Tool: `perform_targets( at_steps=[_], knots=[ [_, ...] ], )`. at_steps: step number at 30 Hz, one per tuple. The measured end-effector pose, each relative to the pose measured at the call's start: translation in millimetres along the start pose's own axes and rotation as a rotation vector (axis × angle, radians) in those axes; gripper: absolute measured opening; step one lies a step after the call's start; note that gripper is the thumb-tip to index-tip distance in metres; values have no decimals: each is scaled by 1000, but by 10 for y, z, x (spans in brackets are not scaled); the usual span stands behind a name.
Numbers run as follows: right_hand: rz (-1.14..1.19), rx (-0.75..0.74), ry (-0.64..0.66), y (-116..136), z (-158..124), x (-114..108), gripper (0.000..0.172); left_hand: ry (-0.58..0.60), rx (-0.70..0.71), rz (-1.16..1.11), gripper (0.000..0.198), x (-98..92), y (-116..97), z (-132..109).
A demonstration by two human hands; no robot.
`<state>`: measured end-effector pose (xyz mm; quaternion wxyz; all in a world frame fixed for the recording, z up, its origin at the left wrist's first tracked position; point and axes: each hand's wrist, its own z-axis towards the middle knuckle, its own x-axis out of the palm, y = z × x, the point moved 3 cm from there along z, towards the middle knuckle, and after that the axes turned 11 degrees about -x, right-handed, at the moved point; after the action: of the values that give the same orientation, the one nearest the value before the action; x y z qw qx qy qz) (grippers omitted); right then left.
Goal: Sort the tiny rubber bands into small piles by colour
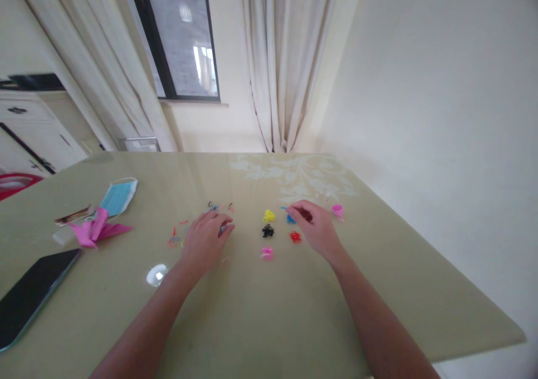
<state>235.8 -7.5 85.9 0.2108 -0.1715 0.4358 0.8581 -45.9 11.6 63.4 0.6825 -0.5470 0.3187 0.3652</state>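
Observation:
My right hand pinches a small blue rubber band between thumb and fingertips, just above a little pile of blue rubber bands. Close by are piles of yellow bands, black bands, red bands and pink bands. My left hand rests low over the table, palm down, with thumb and fingers apart. Loose mixed-colour bands lie scattered around it, and some are partly hidden under the fingers.
On the left of the table lie a black phone, a pink folded-paper shape and a blue face mask. A clear round object sits beside my left forearm. A small pink cup stands right of my right hand.

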Motion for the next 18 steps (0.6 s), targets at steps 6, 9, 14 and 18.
perform_targets(
  at_steps=[6,9,14,18],
  knots=[
    [-299,116,142,-554,6,-18,17,113,-53,362,25,141,184,55],
    [-393,99,191,-650,-22,23,17,116,-55,375,29,130,141,56],
    [-469,86,179,-713,-40,33,16,47,-55,330,26,81,109,61],
    [-413,63,87,-700,-28,7,18,-9,-51,218,21,58,104,71]
  ],
)
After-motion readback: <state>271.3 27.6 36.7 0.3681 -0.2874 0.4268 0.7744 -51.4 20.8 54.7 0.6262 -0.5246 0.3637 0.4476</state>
